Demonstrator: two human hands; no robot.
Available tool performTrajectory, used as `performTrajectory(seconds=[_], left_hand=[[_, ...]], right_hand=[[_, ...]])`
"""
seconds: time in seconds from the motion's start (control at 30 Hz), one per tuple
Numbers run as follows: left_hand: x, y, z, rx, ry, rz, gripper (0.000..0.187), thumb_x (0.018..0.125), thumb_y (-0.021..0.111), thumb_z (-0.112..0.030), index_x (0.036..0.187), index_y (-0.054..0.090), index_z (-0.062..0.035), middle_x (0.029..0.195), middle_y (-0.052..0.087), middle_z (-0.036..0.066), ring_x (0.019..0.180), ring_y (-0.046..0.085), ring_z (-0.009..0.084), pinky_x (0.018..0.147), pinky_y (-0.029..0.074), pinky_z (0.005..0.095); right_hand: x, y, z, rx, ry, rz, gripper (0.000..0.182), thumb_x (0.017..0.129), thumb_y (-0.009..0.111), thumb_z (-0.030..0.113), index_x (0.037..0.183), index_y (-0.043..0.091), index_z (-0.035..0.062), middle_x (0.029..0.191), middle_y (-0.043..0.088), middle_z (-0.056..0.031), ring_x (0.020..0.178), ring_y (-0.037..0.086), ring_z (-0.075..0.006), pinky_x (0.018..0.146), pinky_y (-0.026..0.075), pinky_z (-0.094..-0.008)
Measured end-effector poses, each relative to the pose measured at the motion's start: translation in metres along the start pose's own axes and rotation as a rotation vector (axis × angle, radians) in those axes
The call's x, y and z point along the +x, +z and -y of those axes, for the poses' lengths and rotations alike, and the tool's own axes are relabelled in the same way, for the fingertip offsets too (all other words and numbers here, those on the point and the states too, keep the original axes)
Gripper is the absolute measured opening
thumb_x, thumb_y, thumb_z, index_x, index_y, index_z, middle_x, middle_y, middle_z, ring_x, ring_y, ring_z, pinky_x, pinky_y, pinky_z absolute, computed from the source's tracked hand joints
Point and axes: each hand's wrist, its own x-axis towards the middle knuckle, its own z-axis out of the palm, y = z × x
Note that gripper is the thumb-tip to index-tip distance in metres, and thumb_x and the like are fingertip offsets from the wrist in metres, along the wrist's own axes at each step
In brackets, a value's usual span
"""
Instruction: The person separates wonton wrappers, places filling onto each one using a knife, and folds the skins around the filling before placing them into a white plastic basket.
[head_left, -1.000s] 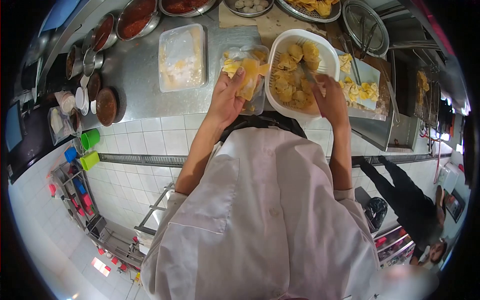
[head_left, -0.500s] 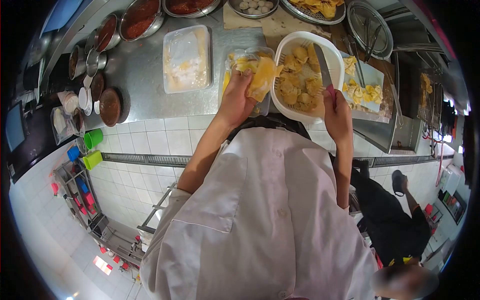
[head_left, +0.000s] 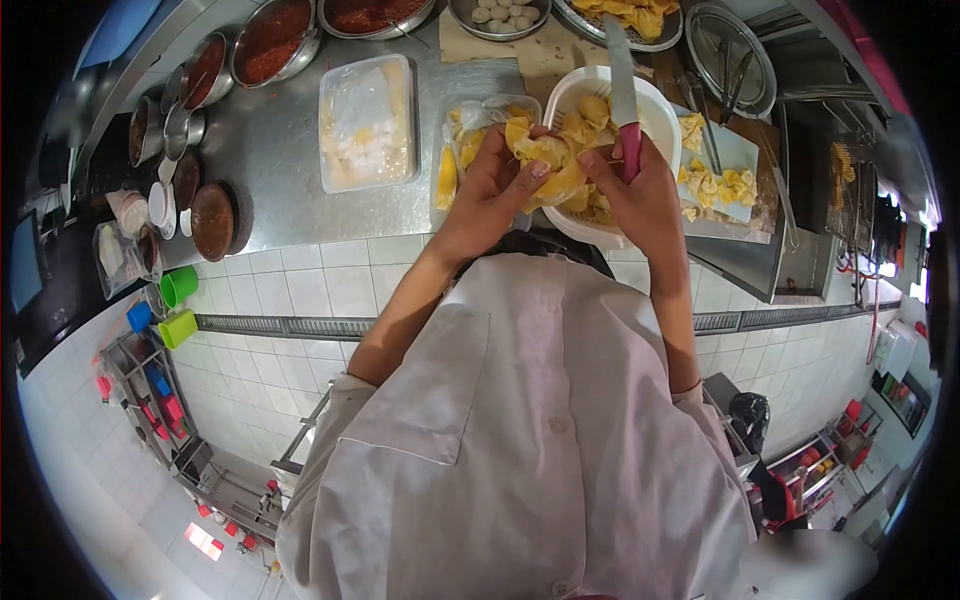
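Observation:
My left hand [head_left: 488,200] is closed on a yellow dumpling wrapper [head_left: 546,152], which looks folded and gathered. My right hand [head_left: 648,195] grips the pink handle of a knife [head_left: 622,85], blade pointing up and away from me. Its thumb and fingertips also reach the right edge of the wrapper. Beneath the hands, a white plastic basket [head_left: 668,125] holds several filled dumplings [head_left: 592,110]. Left of it stands a clear container [head_left: 440,190] with yellow pieces in it, partly covered by my left hand. Any filling inside the wrapper is hidden.
A lidded plastic box [head_left: 367,120] stands on the steel counter [head_left: 280,170]. A white board [head_left: 735,150] on the right carries more dumplings [head_left: 738,186]. Along the back are bowls of red sauce [head_left: 275,45], a bowl of pale balls [head_left: 500,15] and a tray with tongs [head_left: 738,75].
My right hand, with the knife, has moved left to the wrapper. The wrapper was a flat hanging sheet and is now gathered. The person in dark clothes at lower right has left that spot.

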Motion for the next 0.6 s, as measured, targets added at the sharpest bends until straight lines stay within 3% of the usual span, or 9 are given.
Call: performTrajectory(seconds=[0.07,0.27,0.37,0.47,0.6], left_hand=[[0.001,0.0,0.0,0.009,0.014,-0.014,0.046,0.108,0.065,-0.014,0.146,0.042,-0.0028,0.14,0.058,0.008,0.133,0.054,0.016,0.114,0.046,0.0338],[0.004,-0.005,0.004,-0.001,0.015,-0.034,0.044,0.108,0.065,-0.014,0.144,0.043,-0.003,0.139,0.059,0.009,0.131,0.055,0.016,0.112,0.047,0.0343],[0.008,-0.013,0.012,-0.017,-0.038,-0.09,0.039,0.11,0.058,-0.012,0.147,0.045,-0.0062,0.146,0.057,0.011,0.136,0.056,0.0199,0.114,0.047,0.0367],[0.008,-0.01,0.01,-0.11,-0.041,-0.133,0.041,0.109,0.064,-0.017,0.143,0.046,-0.0031,0.135,0.061,0.009,0.123,0.06,0.0151,0.102,0.052,0.0317],[0.008,-0.01,0.011,-0.145,-0.068,-0.127,0.039,0.11,0.062,-0.02,0.144,0.046,-0.0059,0.134,0.062,0.008,0.121,0.06,0.0143,0.1,0.053,0.0311]], right_hand=[[0.0,0.003,-0.002,0.106,0.056,0.052,0.04,0.094,0.084,0.024,0.097,0.052,0.0007,0.093,0.078,-0.0127,0.074,0.07,-0.0151,0.07,0.055,-0.0298],[0.003,0.01,0.003,0.034,-0.003,-0.017,0.04,0.088,0.088,0.013,0.099,0.051,0.0014,0.095,0.076,-0.0127,0.083,0.073,-0.0152,0.076,0.059,-0.0296],[0.003,0.011,-0.003,0.223,-0.069,-0.031,0.037,0.088,0.086,0.007,0.098,0.051,0.0027,0.099,0.074,-0.012,0.088,0.072,-0.0152,0.078,0.059,-0.03],[0.001,0.017,0.008,0.388,-0.093,-0.01,0.036,0.09,0.083,0.003,0.098,0.048,0.0043,0.098,0.071,-0.01,0.089,0.072,-0.015,0.078,0.059,-0.0306],[-0.007,0.012,0.022,0.476,-0.011,0.104,0.037,0.092,0.081,0.001,0.097,0.045,0.0061,0.093,0.068,-0.0076,0.086,0.07,-0.0137,0.075,0.059,-0.0301]])
